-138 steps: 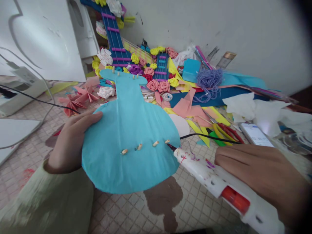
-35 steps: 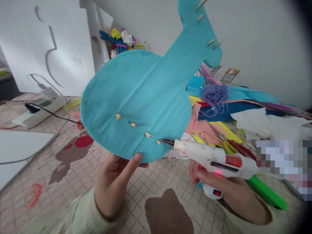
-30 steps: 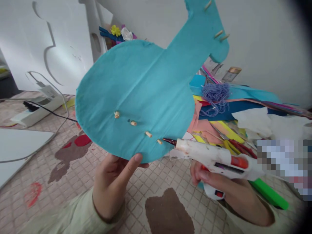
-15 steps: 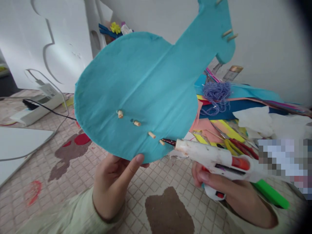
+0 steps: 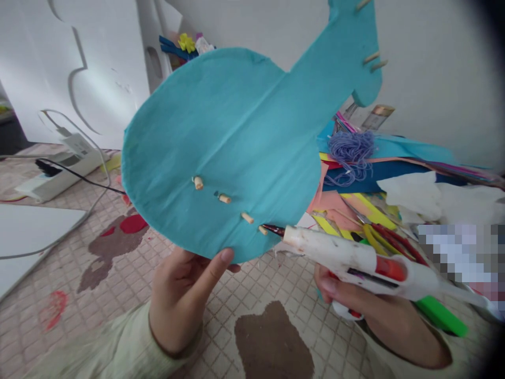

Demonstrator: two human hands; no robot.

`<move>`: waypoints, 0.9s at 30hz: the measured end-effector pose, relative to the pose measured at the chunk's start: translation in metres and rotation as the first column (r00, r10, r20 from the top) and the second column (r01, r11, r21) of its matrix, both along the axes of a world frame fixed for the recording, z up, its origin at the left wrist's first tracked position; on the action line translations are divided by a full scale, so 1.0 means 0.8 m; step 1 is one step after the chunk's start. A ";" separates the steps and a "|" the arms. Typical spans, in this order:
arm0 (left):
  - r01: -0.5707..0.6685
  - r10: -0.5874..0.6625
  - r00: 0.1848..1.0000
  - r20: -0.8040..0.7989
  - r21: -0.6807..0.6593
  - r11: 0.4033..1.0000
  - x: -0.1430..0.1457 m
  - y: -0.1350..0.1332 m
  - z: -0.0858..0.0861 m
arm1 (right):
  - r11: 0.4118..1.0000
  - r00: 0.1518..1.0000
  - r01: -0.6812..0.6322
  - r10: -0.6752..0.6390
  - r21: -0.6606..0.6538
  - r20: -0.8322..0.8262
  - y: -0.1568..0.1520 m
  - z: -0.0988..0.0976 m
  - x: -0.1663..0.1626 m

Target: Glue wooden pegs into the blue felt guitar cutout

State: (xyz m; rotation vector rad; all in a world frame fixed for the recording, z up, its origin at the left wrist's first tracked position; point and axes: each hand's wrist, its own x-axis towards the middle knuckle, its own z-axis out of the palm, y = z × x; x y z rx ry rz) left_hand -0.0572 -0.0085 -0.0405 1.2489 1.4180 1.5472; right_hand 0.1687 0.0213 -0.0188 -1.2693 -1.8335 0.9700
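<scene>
My left hand [image 5: 189, 295] grips the lower edge of a blue guitar-shaped board [image 5: 221, 126], thumb on its front face. The board is tilted up, its neck toward the upper right. Short wooden pegs stick out in a slanting row low on its body, among them a wooden peg [image 5: 198, 182] at the left end. More thin sticks jut from the head. My right hand [image 5: 355, 295] is closed around the handle of a white glue gun [image 5: 331, 250]. The gun's dark nozzle is at the lowest peg; whether it touches cannot be told.
A white power strip [image 5: 59, 168] with cables lies at the left. On the right are purple yarn [image 5: 351, 150], pliers with red and yellow handles [image 5: 390, 239], coloured scraps and a green block [image 5: 442, 315]. White foam sheets [image 5: 106, 68] lean on the wall behind.
The board has tilted slightly, its head shifting a little down and right. The fingers of my right hand have moved slightly on the glue gun's handle; its nozzle stays by the same peg.
</scene>
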 end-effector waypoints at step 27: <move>0.076 -0.052 0.968 0.246 -0.088 0.993 -0.001 0.013 -0.003 | 0.717 0.921 -0.180 -0.117 -0.673 -0.372 0.002 0.002 -0.005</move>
